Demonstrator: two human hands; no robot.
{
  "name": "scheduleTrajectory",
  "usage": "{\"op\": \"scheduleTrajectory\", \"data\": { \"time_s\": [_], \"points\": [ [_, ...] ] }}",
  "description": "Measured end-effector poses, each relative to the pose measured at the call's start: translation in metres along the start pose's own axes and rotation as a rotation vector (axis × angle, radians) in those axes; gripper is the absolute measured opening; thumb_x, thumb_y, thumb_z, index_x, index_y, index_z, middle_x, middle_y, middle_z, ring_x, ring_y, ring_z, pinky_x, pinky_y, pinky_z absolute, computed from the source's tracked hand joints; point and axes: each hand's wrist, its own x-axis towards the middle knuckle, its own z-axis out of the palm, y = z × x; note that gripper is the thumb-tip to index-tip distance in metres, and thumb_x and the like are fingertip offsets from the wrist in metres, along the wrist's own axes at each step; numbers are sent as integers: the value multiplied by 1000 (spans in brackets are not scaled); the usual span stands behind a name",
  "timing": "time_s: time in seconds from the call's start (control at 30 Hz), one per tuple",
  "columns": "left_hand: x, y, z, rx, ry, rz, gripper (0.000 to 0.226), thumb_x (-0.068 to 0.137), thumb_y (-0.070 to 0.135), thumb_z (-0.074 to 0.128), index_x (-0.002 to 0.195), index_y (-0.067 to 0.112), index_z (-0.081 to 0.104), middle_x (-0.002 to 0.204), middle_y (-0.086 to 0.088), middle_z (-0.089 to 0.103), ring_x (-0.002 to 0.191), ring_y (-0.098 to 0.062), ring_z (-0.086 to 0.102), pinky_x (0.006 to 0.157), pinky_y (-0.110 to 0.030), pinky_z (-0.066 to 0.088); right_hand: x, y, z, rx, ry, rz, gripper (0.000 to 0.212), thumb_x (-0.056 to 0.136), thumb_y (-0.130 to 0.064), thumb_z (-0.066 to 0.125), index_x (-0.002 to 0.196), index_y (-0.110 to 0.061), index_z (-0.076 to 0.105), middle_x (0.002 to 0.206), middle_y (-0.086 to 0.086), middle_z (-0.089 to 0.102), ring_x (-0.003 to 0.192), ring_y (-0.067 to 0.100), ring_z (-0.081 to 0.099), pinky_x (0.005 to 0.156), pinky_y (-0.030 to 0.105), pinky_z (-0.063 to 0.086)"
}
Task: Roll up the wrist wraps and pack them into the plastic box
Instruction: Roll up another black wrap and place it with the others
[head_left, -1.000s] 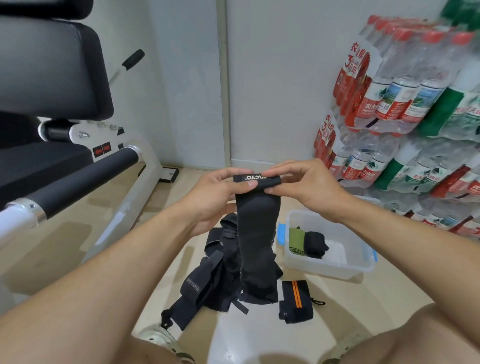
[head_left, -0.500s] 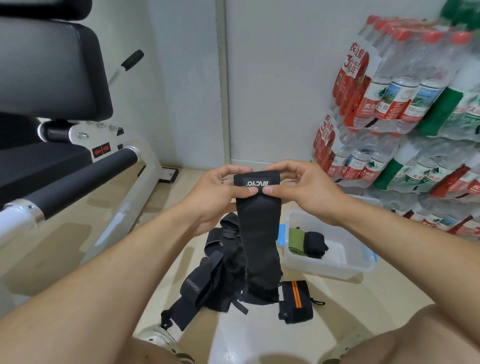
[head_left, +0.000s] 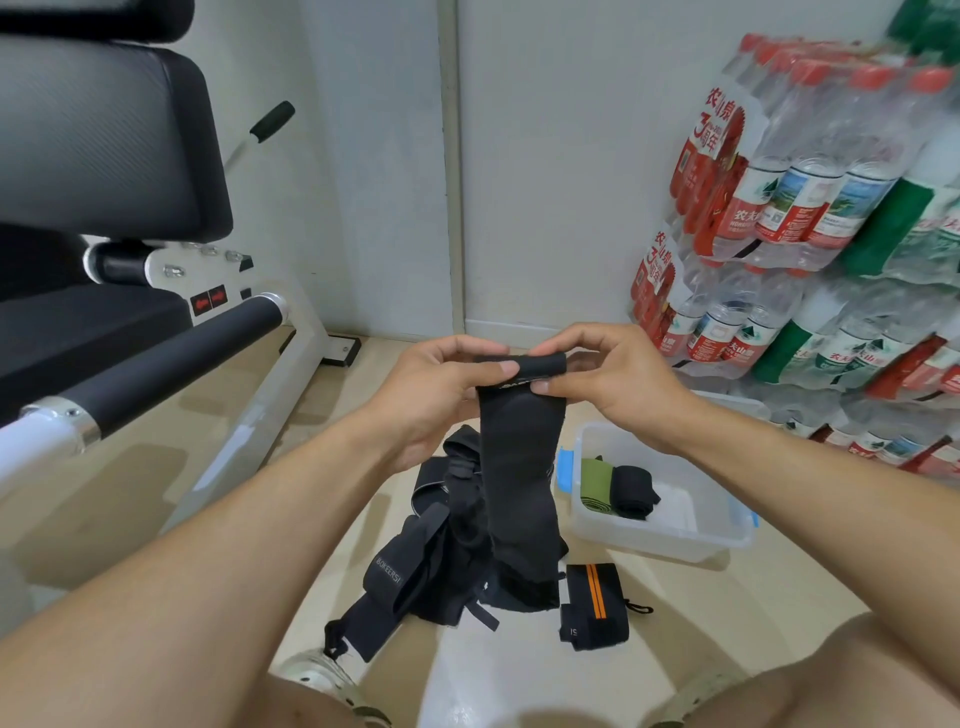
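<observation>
A: Since half a second ago, the labelled top edge of the black wrist wrap (head_left: 519, 467) is turned over into a first tight fold; the logo is now mostly hidden.

B: State of the hands?

A: Close together, both clamped on that fold. The left hand (head_left: 431, 395) is pinched on its left end, the right hand (head_left: 613, 379) on its right end, thumbs in front.

B: Handling?

A: Judged soft, light and limp; the tail is hung straight down onto the pile of loose wraps (head_left: 436, 551) on the floor. Best held at both edges of the roll, kept taut.

B: Box?

A: The plastic box (head_left: 665, 545) is seen below the right hand, on the floor, two rolls already inside.
</observation>
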Motion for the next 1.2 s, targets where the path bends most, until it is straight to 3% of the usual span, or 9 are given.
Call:
{"op": "scheduleTrajectory", "data": {
  "time_s": [0.13,0.27,0.43,0.67,0.87,1.03,1.2],
  "points": [
    [0,1,-1,28,15,19,21,79,-8,77,96,4,71,91,-10,72,83,-22,74,76,-29,60,-1,1,-6,108,-89,105,27,76,-8,84,100,-16,77,104,13,78,101,27,75,89,37,60],
    [0,-1,-2,73,11,60,28,77,-12,78,96,6,71,99,-8,72,91,-22,73,84,-33,60,-1,4,-6,165,-143,182,48,77,-23,79,123,-16,70,121,8,74,112,25,72,100,45,56],
    [0,-1,-1,129,5,101,36,73,-16,78,97,10,71,103,-2,72,86,-15,71,70,-22,56,-2,6,-6,151,-235,280,44,89,-27,73,131,-20,64,123,6,73,116,25,70,108,51,50],
    [0,-4,0,125,14,76,43,74,-8,82,112,10,69,114,-8,72,93,-20,75,85,-37,61,-1,2,-3,108,-129,219,36,94,-5,70,127,-16,66,117,8,75,110,25,72,101,50,56],
    [-3,-5,-1,69,-59,-4,35,86,5,77,119,4,64,110,-12,76,93,-23,75,76,-34,60,-1,0,-2,92,-50,139,34,88,1,75,115,-18,71,113,4,76,105,26,74,91,44,61],
    [-2,-5,-1,105,-66,-19,25,88,10,76,111,10,66,109,-10,77,97,-24,75,81,-38,61,-3,-1,1,116,-1,64,34,84,8,75,103,-20,73,106,-1,78,94,24,72,74,27,60],
    [-6,0,1,132,-110,-87,38,93,42,69,115,11,72,105,-4,76,95,-22,74,87,-41,60,-3,-2,3,143,16,42,34,83,15,72,98,-15,74,98,-2,77,89,17,74,74,24,59]
  ]
}}
